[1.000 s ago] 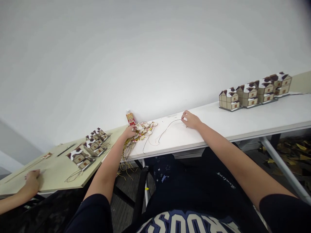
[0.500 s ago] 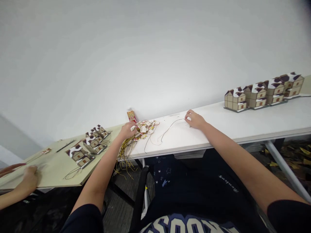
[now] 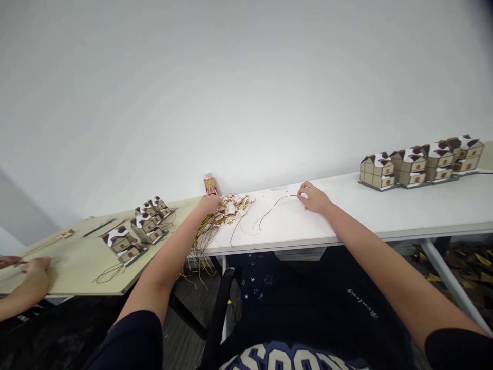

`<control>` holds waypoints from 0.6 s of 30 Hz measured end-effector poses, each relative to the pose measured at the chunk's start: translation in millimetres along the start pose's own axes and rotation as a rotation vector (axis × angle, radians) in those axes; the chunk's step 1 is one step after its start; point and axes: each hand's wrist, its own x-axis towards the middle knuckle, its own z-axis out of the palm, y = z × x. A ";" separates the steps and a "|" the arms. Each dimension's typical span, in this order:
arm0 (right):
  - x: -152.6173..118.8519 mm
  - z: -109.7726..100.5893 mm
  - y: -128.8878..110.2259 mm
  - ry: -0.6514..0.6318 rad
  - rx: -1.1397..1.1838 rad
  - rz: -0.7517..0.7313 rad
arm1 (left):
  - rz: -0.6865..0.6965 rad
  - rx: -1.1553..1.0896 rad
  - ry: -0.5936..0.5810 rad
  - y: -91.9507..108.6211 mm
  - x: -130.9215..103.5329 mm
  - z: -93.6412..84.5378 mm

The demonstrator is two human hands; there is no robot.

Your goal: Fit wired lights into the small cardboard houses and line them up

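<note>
My left hand (image 3: 211,204) is at the left edge of a tangled pile of small white parts with thin wires (image 3: 230,207). Its fingers are curled together, and whatever lies between them is hidden. Over the white table, my right hand (image 3: 314,198) pinches the end of a thin dark wire (image 3: 274,205). That wire arcs down to the left across the tabletop. From the pile, a bundle of yellow and dark wires (image 3: 200,239) hangs over the front edge.
A gold and red bottle (image 3: 210,185) stands behind the pile, by the wall. Model houses with snowy roofs line the right (image 3: 376,172) and the greenish left table (image 3: 123,245). At far left, another person's hands (image 3: 36,275) work. A dark chair frame (image 3: 220,308) stands below.
My left hand has moved slightly right, closer against the pile. My right hand still pinches the wire. The other person's hands have shifted left, and the view has tilted a little.
</note>
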 end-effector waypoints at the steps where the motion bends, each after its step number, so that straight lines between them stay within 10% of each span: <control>1: 0.2 0.1 0.6 0.005 -0.002 -0.002 | 0.000 -0.002 -0.009 -0.3 0.0 0.2; 18: 0.6 -1.0 -1.4 0.007 0.015 0.002 | -0.175 -0.015 0.028 11.5 5.7 14.8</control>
